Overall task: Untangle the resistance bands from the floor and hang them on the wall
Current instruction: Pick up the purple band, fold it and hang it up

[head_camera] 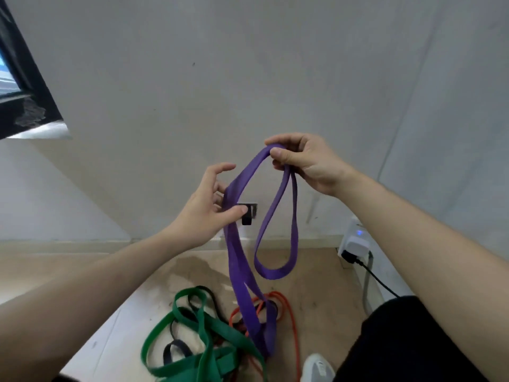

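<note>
A purple resistance band (293,216) hangs from my right hand (305,162), which pinches its top fold in front of the wall. My left hand (209,205) grips another strand of the same band lower down, thumb pressed on it. The band's lower end trails down into a tangle on the floor. There a wide green band (203,332), a thin orange band (292,321) and a thin black band (176,351) lie knotted together. A small black wall hook (248,215) shows just behind the purple band, beside my left thumb.
A white power adapter (355,241) with a black cable (380,282) sits on the right wall near the floor. A dark window frame (24,86) is at upper left. My grey shoe (316,368) and dark trouser leg (407,343) are at lower right.
</note>
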Tool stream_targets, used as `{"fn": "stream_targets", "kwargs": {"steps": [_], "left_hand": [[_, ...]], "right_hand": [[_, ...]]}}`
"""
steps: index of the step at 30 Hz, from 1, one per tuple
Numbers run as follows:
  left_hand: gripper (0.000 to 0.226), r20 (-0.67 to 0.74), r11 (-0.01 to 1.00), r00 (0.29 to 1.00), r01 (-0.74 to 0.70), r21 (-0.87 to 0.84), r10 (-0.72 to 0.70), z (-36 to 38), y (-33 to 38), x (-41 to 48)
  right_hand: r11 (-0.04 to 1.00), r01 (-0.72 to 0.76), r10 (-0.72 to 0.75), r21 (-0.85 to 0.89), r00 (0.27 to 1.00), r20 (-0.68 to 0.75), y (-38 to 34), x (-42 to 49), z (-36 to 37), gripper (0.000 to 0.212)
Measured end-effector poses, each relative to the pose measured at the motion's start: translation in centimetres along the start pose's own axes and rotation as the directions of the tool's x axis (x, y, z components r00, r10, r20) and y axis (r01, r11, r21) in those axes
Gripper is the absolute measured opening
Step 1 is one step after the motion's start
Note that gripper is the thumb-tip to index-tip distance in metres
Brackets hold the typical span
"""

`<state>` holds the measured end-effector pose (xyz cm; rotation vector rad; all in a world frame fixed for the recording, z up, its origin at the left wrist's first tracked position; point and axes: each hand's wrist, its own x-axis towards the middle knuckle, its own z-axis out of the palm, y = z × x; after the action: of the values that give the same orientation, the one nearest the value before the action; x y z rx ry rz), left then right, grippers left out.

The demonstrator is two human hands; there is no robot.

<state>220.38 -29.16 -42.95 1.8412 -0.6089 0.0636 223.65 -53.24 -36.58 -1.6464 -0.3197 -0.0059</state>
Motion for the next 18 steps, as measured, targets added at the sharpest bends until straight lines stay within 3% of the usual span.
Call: {"fn": "stream_targets", "kwargs": {"steps": [5,11,14,18], "left_hand": [[0.053,0.047,0.985,0.999,0.008,0.172,-0.016,-1.2,-2.3,0.0],[0.043,0.122,0.962,0.992,-0.010,0.271,-0.024,-1.0,-3.1,-0.2],[0.040,0.154,0.950,0.988,-0.038,0.311,-0.011,-0.8,-2.7,0.0],[0.041,0.190,0.921,0.981,-0.103,0.376,0.033,-1.5,-2.8,0.4]], "right_hand": [[0.929,-0.210,0.285,-0.304,0.931,0.229,3.8,-0.7,-3.7,0.036],[0.809,-0.225,0.466,-0.543,0.809,0.358,6.2,-1.6,-0.7,0.038],[0.830,-0.192,0.436,-0.524,0.809,0.394,6.7,-1.8,1.7,0.036],[0.892,-0.082,0.268,-0.445,0.887,0.375,6.7,-1.8,4.1,0.025]]}}
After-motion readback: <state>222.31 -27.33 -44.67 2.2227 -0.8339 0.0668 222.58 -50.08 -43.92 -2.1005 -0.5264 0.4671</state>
